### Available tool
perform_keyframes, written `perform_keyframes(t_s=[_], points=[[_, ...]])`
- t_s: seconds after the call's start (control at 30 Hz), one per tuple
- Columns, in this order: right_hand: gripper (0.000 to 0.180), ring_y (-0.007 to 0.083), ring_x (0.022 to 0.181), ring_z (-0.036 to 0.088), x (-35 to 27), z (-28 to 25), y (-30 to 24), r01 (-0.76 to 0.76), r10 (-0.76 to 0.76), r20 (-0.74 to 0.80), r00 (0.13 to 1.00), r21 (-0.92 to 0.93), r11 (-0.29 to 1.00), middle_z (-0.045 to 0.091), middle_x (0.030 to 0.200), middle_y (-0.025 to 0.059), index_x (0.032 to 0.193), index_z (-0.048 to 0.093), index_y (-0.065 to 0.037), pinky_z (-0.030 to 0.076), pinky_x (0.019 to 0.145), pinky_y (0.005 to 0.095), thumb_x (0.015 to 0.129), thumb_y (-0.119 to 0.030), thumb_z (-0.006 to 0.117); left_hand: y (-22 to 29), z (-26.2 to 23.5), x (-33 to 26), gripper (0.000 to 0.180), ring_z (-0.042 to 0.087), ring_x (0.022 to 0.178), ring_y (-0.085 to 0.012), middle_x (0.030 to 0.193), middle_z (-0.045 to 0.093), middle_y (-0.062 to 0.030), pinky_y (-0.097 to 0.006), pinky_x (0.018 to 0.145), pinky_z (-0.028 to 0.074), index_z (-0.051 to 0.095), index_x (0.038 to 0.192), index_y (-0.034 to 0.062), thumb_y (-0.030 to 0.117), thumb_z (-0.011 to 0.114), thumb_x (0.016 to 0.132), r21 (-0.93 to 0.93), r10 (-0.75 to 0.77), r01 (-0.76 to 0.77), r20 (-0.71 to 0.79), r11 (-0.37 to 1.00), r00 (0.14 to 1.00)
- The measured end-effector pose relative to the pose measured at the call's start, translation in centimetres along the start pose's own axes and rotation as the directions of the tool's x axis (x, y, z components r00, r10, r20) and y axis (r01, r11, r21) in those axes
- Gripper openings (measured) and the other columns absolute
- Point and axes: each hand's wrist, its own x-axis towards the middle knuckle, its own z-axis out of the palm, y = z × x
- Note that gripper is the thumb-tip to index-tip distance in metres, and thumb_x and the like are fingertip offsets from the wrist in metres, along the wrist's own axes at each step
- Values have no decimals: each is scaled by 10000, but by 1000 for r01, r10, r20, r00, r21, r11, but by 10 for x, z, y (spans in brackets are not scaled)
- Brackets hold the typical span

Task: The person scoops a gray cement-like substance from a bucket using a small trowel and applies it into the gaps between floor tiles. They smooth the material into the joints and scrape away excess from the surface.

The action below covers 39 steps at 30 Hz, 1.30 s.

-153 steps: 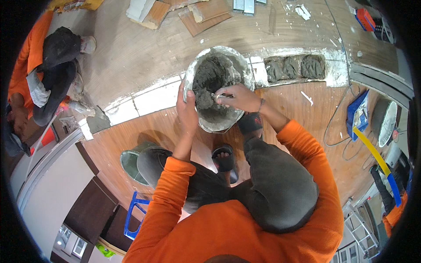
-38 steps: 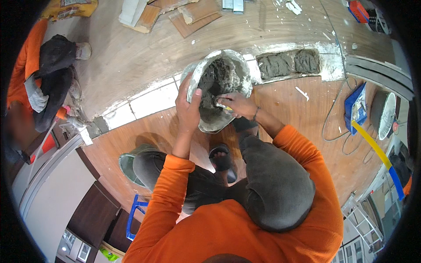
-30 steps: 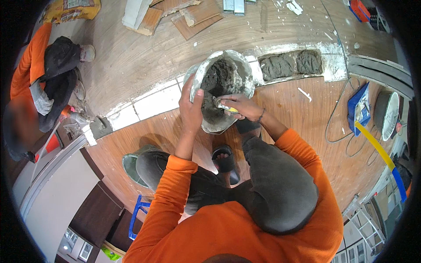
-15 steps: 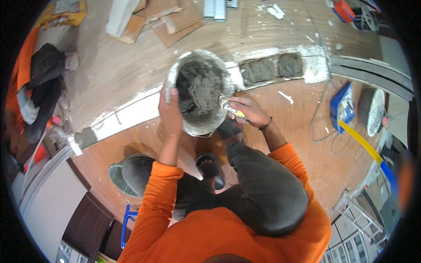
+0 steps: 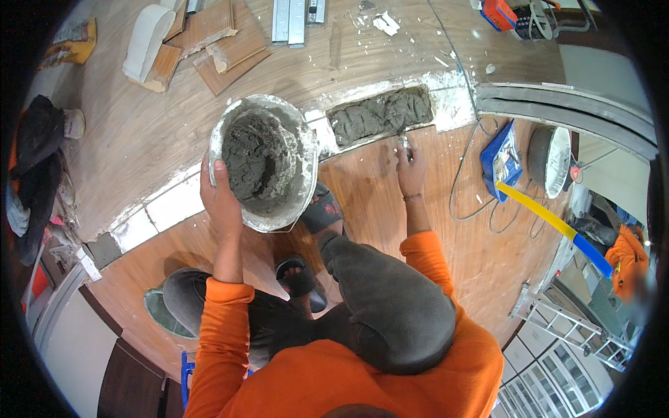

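A round, mortar-caked metal mixing pan [image 5: 268, 164] holding dark grey wet mortar [image 5: 247, 157] is being gripped at its near rim by the left hand [image 5: 221, 202], thumb hooked over the edge and fingers curled beneath, while it is being held tilted above the wooden plank floor [image 5: 139, 139]. A small trowel [image 5: 404, 143] is being clasped in the closed fingers of the right hand [image 5: 410, 171], its tip being pressed against the near edge of a rectangular floor recess packed with grey mortar [image 5: 382, 115]. The recess is bordered by a white strip [image 5: 453, 97] running between the planks, just ahead of the crouching worker's sandalled foot [image 5: 324, 209].

The filling looks lumpy, so smoothing is judged best done with the blade being kept low and drawn in steady passes, the surface being brought level with the surrounding boards. Excess is best being scraped back toward the pan rather than smeared over the wood. The pan is judged better kept close and level, so that nothing is being spilled. A blue tool [image 5: 500, 159] and a coiled cable [image 5: 467, 195] are lying near the right wrist.
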Motion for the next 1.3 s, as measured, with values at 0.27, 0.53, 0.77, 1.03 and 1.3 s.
perform_keyframes(t_s=[0.27,0.53,0.77,1.03,1.3], points=[[338,419,829,693,16,10,-25,31,-86,-174,981,-299,954,714,976,239,1262,662,-77,535,699,475,1008,-292,606,-6,-9,3,605,556,1252,-262,1358,607,-190,-367,1110,370,517,1426,-66,418,511,1063,-24,-8,8,-16,1000,1000],[372,423,806,687,19,8,-16,66,-105,-73,992,-409,910,709,869,231,1267,658,-77,530,688,503,1002,-330,594,-2,-9,3,675,528,1297,-289,1415,558,-214,-382,1124,364,484,1455,-67,473,519,1052,31,-42,43,-25,999,999],[372,431,836,689,34,13,10,73,-89,-27,996,-378,923,712,922,244,1286,658,-158,531,704,513,1005,-386,572,-8,-9,2,598,560,1247,-249,1341,621,-172,-365,1096,388,536,1433,-22,430,563,1042,3,9,-9,-2,1000,1000],[354,381,815,697,-9,8,-89,211,-182,183,966,-152,966,720,958,192,1261,640,-84,544,709,472,979,-298,633,-7,-18,9,633,552,1270,-270,1351,621,-190,-374,1109,380,532,1432,-33,452,572,1028,113,-1,1,5,994,1000],[381,327,785,702,-25,74,-189,784,-588,649,483,-22,620,623,941,133,1265,615,-125,580,655,435,891,-166,674,-5,-13,28,696,533,1289,-271,1386,586,-218,-365,1116,367,491,1448,-76,462,576,1015,6,-73,73,121,997,990]])
